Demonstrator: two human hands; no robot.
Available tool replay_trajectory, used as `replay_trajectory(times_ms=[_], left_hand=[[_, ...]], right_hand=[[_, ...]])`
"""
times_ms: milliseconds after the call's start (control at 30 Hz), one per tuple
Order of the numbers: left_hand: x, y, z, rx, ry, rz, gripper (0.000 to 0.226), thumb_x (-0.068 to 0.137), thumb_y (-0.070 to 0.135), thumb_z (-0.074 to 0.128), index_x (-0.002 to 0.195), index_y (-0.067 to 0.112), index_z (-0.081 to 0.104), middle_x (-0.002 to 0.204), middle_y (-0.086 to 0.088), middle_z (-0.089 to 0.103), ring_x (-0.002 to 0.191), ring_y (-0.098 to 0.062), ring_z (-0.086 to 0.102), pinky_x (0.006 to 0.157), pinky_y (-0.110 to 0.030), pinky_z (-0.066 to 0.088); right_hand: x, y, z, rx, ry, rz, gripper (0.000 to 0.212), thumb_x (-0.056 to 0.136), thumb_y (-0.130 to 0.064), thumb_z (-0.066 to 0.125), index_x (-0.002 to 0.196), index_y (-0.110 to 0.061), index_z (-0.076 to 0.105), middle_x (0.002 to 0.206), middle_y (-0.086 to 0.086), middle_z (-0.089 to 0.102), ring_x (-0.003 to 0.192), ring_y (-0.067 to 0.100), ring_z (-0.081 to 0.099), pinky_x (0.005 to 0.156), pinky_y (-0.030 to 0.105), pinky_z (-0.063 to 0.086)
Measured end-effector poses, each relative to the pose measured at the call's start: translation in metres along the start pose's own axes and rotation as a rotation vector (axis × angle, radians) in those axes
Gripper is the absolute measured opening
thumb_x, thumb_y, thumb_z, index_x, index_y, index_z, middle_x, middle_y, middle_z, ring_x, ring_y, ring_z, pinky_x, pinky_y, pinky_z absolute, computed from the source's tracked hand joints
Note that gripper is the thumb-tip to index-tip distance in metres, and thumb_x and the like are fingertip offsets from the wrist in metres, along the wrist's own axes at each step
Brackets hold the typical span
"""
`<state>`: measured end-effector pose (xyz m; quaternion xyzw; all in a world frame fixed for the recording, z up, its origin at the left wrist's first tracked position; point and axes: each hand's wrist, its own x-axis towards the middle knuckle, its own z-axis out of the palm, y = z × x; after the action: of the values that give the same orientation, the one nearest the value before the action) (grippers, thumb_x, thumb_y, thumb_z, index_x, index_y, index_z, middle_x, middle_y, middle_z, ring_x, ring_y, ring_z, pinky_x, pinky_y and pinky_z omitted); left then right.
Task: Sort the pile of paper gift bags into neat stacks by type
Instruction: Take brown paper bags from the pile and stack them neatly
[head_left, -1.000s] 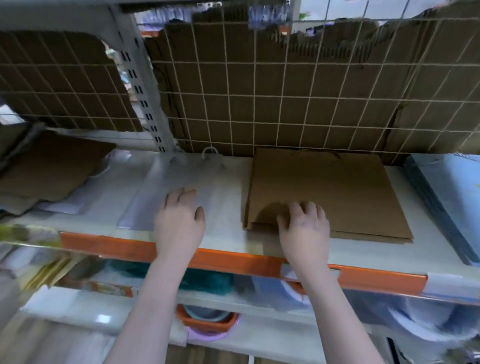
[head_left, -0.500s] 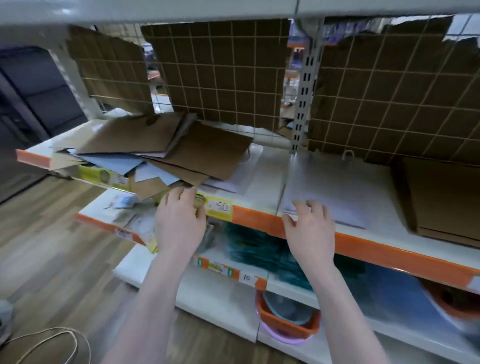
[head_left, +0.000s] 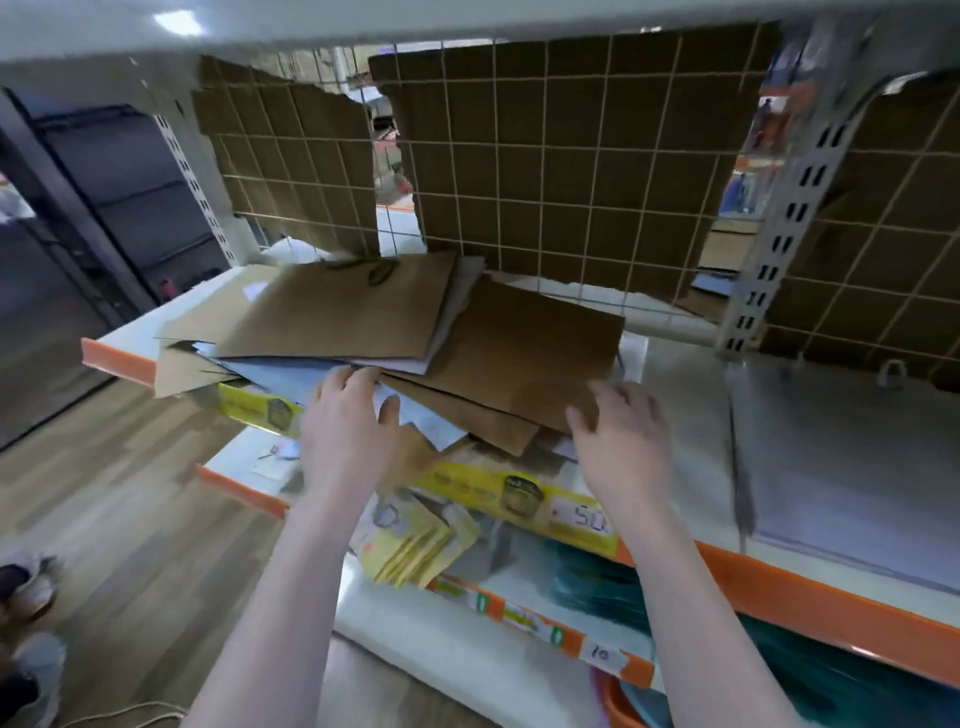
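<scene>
Behind both hands (head_left: 483, 431), wire grid (head_left: 571, 156) backs the bag pile (head_left: 415, 332).

Both hands (head_left: 348, 431) have moved up to the bag pile (head_left: 395, 338).

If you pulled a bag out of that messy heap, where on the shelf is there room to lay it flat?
The widest bare patch of the shelf lies between the pile of paper bags and the clear flat bags beyond the slotted upright post. The left end is crowded: bags overlap and overhang the orange edge, where the left hand and right hand reach.
</scene>
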<state>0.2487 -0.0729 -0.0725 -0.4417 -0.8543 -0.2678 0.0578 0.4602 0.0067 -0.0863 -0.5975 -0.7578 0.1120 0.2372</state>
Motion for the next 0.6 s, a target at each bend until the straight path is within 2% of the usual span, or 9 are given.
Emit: replay_trajectory(times_ms=[100,233,367,600], left_hand=[[0.040,-0.019,0.001,0.006,0.001,0.000,0.039,0.092,0.025,0.055,0.127,0.007,0.056,0.129,-0.017,0.052,0.120,-0.038,0.042,0.097,-0.043,0.036],[0.086,-0.044,0.000,0.004,-0.005,-0.052,0.041,0.093,0.024,0.053,0.131,0.009,0.052,0.132,-0.019,0.049,0.123,-0.038,0.039,0.101,-0.043,0.033],[0.133,-0.080,0.008,-0.018,-0.017,-0.037,0.040,0.091,0.025,0.055,0.128,0.008,0.056,0.131,-0.022,0.050,0.119,-0.041,0.042,0.100,-0.042,0.032],[0.214,-0.134,0.018,0.057,-0.168,-0.046,0.057,0.089,0.048,0.053,0.133,0.011,0.050,0.134,-0.022,0.046,0.124,-0.041,0.039,0.104,-0.043,0.029]], right_hand=[[0.031,-0.030,0.014,0.010,-0.063,0.024,0.043,0.096,-0.038,0.043,0.136,-0.022,0.044,0.139,0.007,0.042,0.129,0.028,0.037,0.101,0.039,0.036],[0.058,-0.066,0.034,0.015,-0.081,-0.026,0.043,0.097,-0.036,0.042,0.137,-0.019,0.044,0.137,0.008,0.043,0.127,0.029,0.038,0.103,0.038,0.033],[0.079,-0.102,0.059,0.069,-0.086,-0.032,0.044,0.098,-0.036,0.041,0.138,-0.017,0.042,0.138,0.008,0.045,0.128,0.026,0.039,0.104,0.035,0.033],[0.108,-0.162,0.097,0.064,-0.036,0.170,0.039,0.097,-0.036,0.043,0.127,-0.012,0.049,0.122,0.009,0.052,0.113,0.026,0.048,0.091,0.033,0.040]])
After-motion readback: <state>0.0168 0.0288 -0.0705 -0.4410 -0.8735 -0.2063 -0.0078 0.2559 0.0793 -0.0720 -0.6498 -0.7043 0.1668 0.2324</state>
